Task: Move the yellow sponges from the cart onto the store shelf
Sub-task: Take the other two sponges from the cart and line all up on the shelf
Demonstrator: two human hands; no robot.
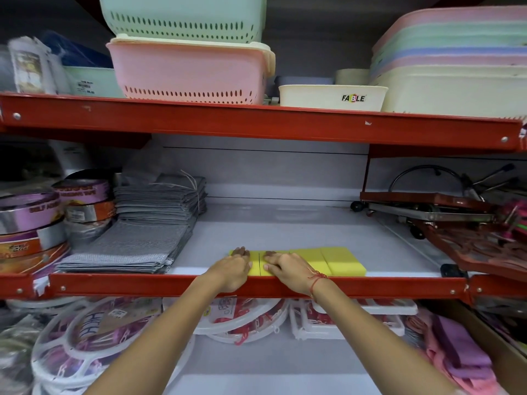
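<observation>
Several yellow sponges lie side by side in a row at the front of the middle store shelf (285,226), just behind its red lip. My left hand (232,269) lies over the leftmost sponge (253,266), fingers curled over its far edge. Beside it, my right hand (285,270), with a red thread at the wrist, covers the neighbouring sponge (263,270). Two more sponges (313,259) (345,260) sit uncovered to the right, touching each other. The cart is out of view.
Folded grey cloths (159,201) and tape rolls (34,218) fill the shelf's left. Red metal trolleys (456,223) crowd its right. Plastic baskets (188,72) stand on the shelf above. White round hangers (114,332) lie on the shelf below.
</observation>
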